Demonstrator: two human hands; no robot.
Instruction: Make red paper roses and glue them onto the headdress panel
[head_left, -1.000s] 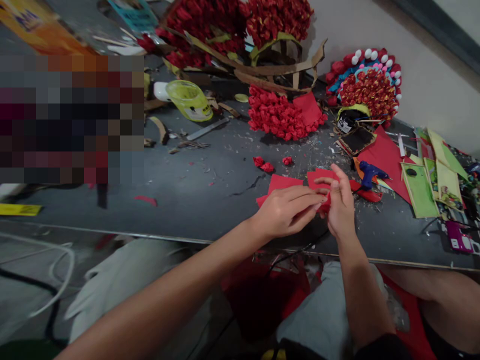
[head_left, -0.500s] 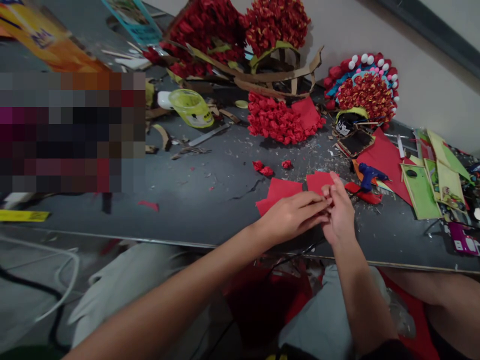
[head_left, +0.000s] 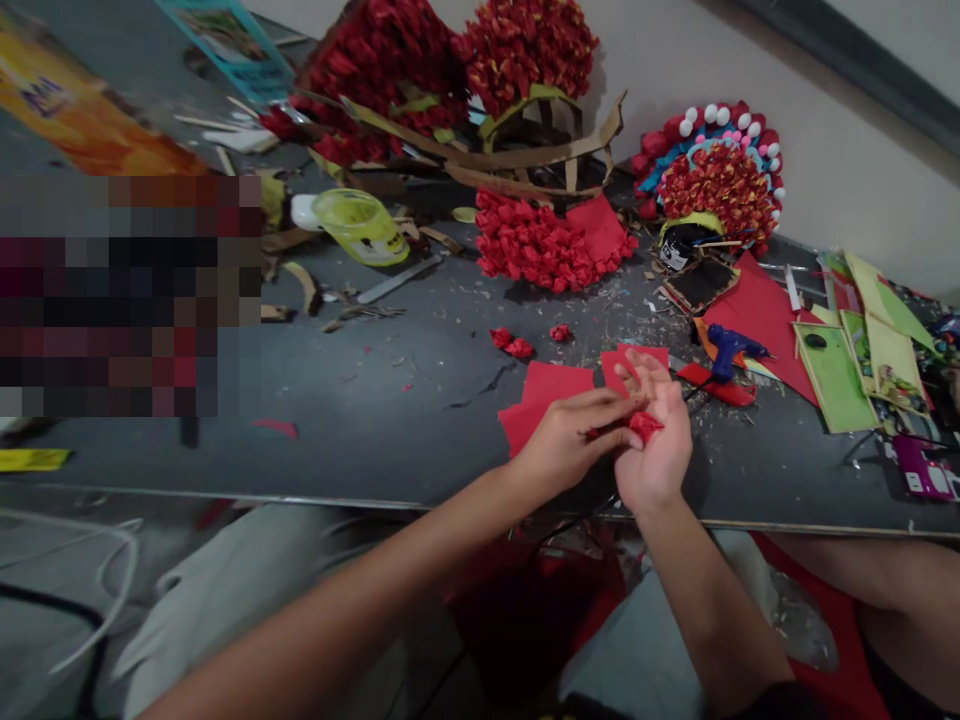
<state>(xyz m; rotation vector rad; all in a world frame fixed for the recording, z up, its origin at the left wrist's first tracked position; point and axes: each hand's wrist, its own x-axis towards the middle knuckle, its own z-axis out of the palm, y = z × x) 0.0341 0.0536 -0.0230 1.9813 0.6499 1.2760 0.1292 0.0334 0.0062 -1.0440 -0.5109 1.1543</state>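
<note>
Both my hands meet over the near edge of the dark table (head_left: 375, 400). My right hand (head_left: 656, 440) lies palm up with a crumpled ball of red paper (head_left: 645, 425) in it, fingers partly curled. My left hand (head_left: 574, 435) pinches at that same red paper from the left. Flat red paper squares (head_left: 544, 390) lie on the table just behind my hands. Two small finished red paper rosettes (head_left: 512, 343) and a third (head_left: 560, 332) sit a little farther back.
A blue glue gun (head_left: 726, 347) lies right of my hands on red sheets. A block of red paper flowers (head_left: 540, 245), a cardboard frame headdress (head_left: 450, 90) and a round decorated piece (head_left: 716, 180) stand at the back. A yellow-green cup (head_left: 360, 225) lies left; green cards (head_left: 862, 350) right.
My right hand has turned palm up and the flat red paper is now crumpled into a small ball in it. Both hands drew slightly toward the table's near edge.
</note>
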